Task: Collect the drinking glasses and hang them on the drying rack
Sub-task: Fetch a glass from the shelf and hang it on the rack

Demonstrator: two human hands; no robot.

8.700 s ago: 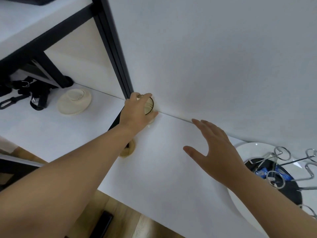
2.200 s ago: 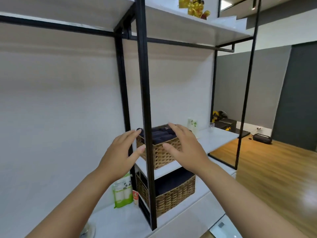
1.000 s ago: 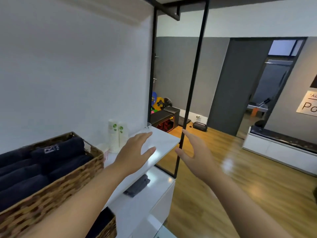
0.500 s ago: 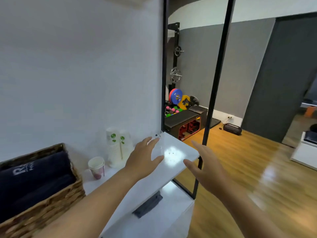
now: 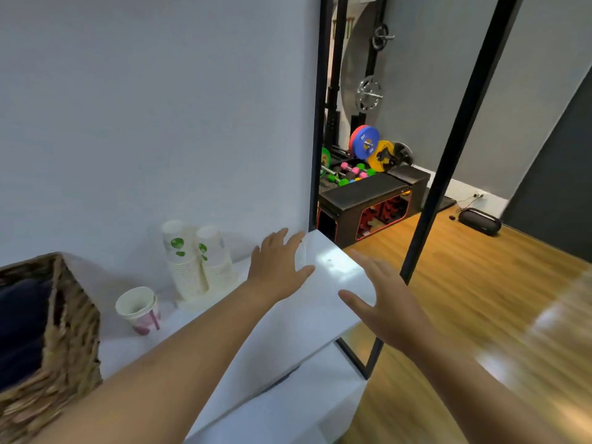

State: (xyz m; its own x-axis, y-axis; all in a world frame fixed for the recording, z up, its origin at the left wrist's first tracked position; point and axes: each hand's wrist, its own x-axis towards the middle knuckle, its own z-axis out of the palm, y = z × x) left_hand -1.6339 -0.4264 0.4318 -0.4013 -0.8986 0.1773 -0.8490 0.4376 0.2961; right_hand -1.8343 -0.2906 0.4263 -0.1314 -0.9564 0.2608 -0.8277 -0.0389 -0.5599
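Note:
A clear drinking glass (image 5: 303, 252) stands at the far corner of the white shelf (image 5: 307, 318), faint and partly hidden behind my fingers. My left hand (image 5: 278, 267) hovers over the shelf with its fingers spread, the fingertips right beside the glass, and holds nothing. My right hand (image 5: 384, 304) is also open and empty, palm down, above the shelf's right edge. No drying rack is in view.
Two stacks of paper cups (image 5: 195, 261) stand against the wall, a single paper cup (image 5: 138, 310) in front of them. A wicker basket (image 5: 61, 341) of dark towels sits at left. A black frame post (image 5: 448, 161) rises right of the shelf, above a lower shelf (image 5: 288, 408).
The view has closed in on the shelf's far end. Both open hands have moved forward, and my left hand has come up beside the glass.

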